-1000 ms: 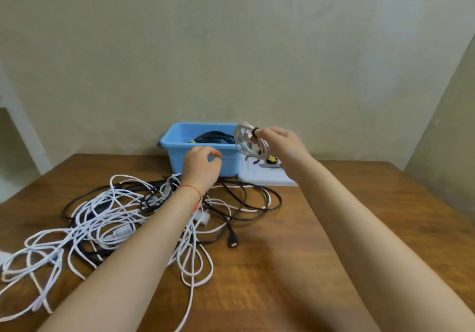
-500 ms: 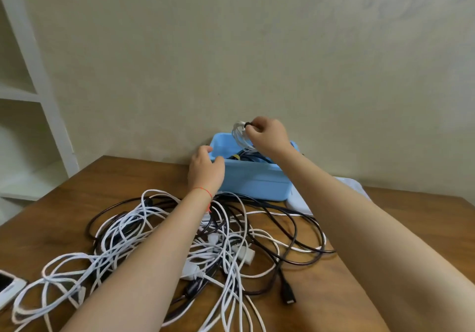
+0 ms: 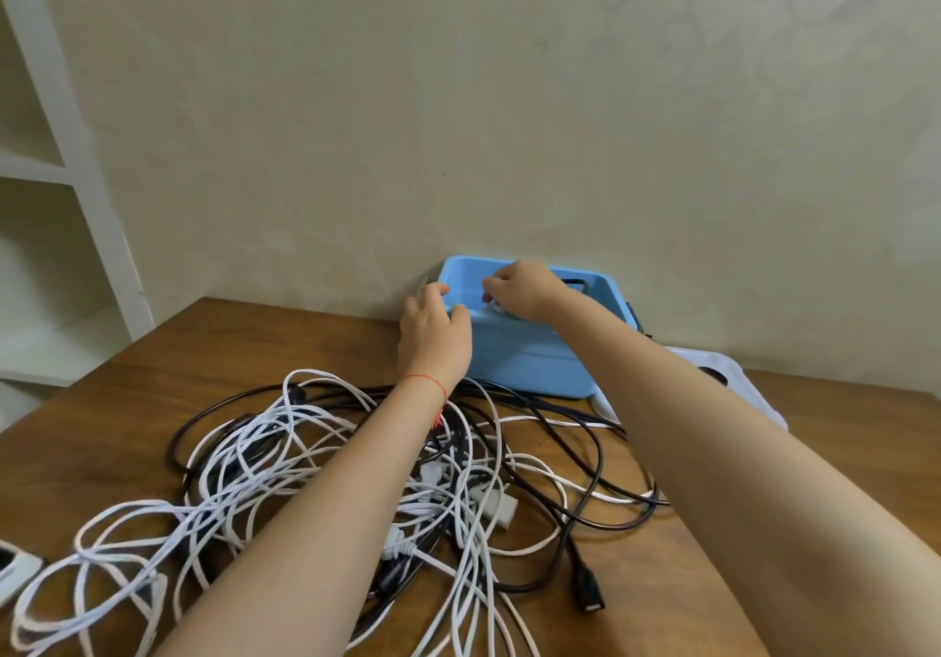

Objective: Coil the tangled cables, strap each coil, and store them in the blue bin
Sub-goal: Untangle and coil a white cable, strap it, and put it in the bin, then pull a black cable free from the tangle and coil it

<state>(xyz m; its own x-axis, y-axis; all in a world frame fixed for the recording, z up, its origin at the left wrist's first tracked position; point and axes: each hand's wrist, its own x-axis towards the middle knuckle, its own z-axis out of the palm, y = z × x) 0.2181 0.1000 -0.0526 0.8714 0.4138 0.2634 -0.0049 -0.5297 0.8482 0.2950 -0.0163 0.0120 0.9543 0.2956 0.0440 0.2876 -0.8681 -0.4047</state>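
Observation:
The blue bin (image 3: pixel 534 361) stands against the wall at the back of the wooden table. My left hand (image 3: pixel 433 335) grips the bin's left rim, fingers hooked over the edge and thumb on the front wall. My right hand (image 3: pixel 524 290) reaches down inside the bin with curled fingers; a bit of the white cable coil (image 3: pixel 495 307) shows under them, and the rest is hidden by the bin wall. A black cable (image 3: pixel 575 282) lies in the bin behind that hand. A tangle of white and black cables (image 3: pixel 331 453) sprawls on the table under my left forearm.
A black cable ending in a USB plug (image 3: pixel 590 600) trails toward the front. A white flat tray (image 3: pixel 728 376) lies right of the bin. A white device (image 3: pixel 15 567) sits at the left edge. White shelving (image 3: pixel 61 173) stands at the left.
My right hand has carried the white coil from beside the bin to over it and down inside. My left hand has moved from the front rim to the left rim corner.

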